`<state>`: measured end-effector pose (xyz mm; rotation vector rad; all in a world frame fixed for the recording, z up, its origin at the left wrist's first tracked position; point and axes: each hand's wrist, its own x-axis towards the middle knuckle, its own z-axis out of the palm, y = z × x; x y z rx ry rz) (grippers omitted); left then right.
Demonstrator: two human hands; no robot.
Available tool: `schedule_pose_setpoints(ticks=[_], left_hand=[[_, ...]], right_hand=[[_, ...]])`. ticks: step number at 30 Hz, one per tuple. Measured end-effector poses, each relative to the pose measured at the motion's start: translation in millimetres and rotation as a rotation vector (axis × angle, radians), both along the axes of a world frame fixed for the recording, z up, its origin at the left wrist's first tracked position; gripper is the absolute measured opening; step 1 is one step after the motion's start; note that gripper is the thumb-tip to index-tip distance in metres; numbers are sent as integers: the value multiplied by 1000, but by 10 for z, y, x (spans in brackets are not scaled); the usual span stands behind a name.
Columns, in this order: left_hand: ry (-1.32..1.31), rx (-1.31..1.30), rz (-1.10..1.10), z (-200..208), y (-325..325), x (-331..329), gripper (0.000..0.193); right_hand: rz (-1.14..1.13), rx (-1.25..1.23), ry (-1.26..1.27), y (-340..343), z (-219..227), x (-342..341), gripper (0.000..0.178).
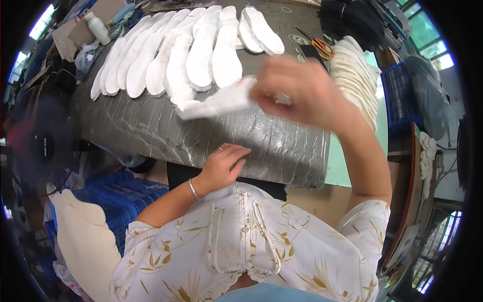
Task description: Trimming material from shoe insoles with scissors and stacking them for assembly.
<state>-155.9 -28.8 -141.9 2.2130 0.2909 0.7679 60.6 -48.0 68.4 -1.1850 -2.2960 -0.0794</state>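
Note:
My right hand (302, 93), smeared by motion, is raised over the right part of the table with its fingers closed. From it a white fleecy insole (219, 102) stretches leftward, its far end by the row's front. My left hand (221, 163) lies at the table's near edge, fingers loosely bent and thumb apart, holding nothing. Beyond the hands, several white insoles (201, 58) with fluffy undersides stand in an overlapping row. A separate pair of insoles (261, 31) lies at the row's right end.
The grey table (241, 136) has a shiny, scuffed covering. Orange-handled scissors (322, 45) lie at the back right, beside a stack of cream fabric pieces (352, 75). A fan (45, 146) stands left, near a blue crate (121, 196) and cream padded sheets (83, 241). A white bottle (97, 27) stands far left.

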Motion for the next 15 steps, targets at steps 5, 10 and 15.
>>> schedule_pose_setpoints(ticks=[5,10,15], left_hand=[[143,-5,-151,-74,-152,-162,23],[23,-5,-352,-128,-182,-169,20],[0,-54,-224,0,-121,-291,17]], right_hand=[[-32,-23,-397,-948,-754,189,19],[-176,-106,-468,-1517,-1358,576,27],[-433,-114,-328,-1751,-1549,778,33]])
